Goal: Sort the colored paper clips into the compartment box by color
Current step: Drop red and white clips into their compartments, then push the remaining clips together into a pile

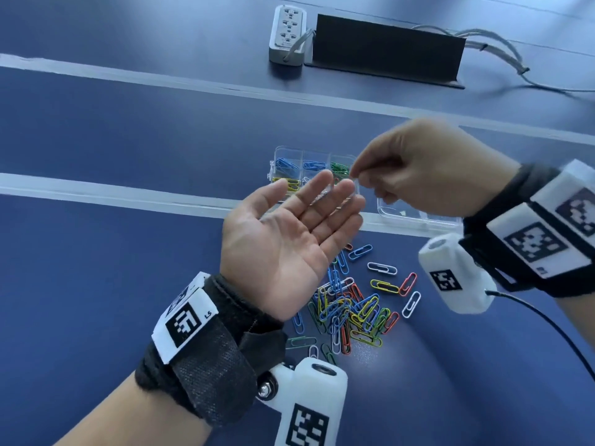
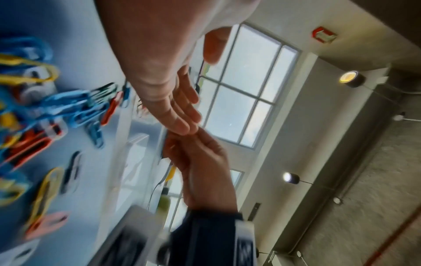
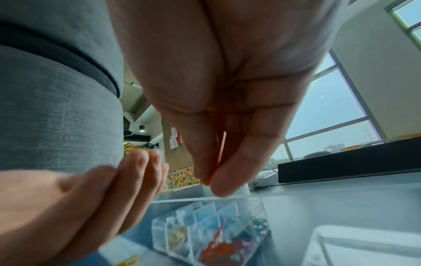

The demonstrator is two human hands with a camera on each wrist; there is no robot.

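Paper clips [image 1: 349,312] lie in a loose mixed heap on the blue table [image 1: 96,252], below and just right of the left wrist, with a few strays spread toward the right. One red clip [image 3: 220,153] stands pinched between thumb and fingertips of the right hand [image 1: 415,169], which hangs above the clear compartment box [image 1: 291,170]; the wrist view shows the clip's thin red edge between the closed fingertips, directly over the box. The left hand [image 1: 289,239] is held palm up with fingers straight and together, holding nothing that I can see, its fingertips just beside the right hand's pinch and covering the near part of the box.

In the box, the far row holds blue clips in two cells and green clips in the third. Yellow clips sit in the near left cell, and the right wrist view shows red ones in a near cell. A clear lid [image 1: 415,217] lies right of the box, partly under the right hand.
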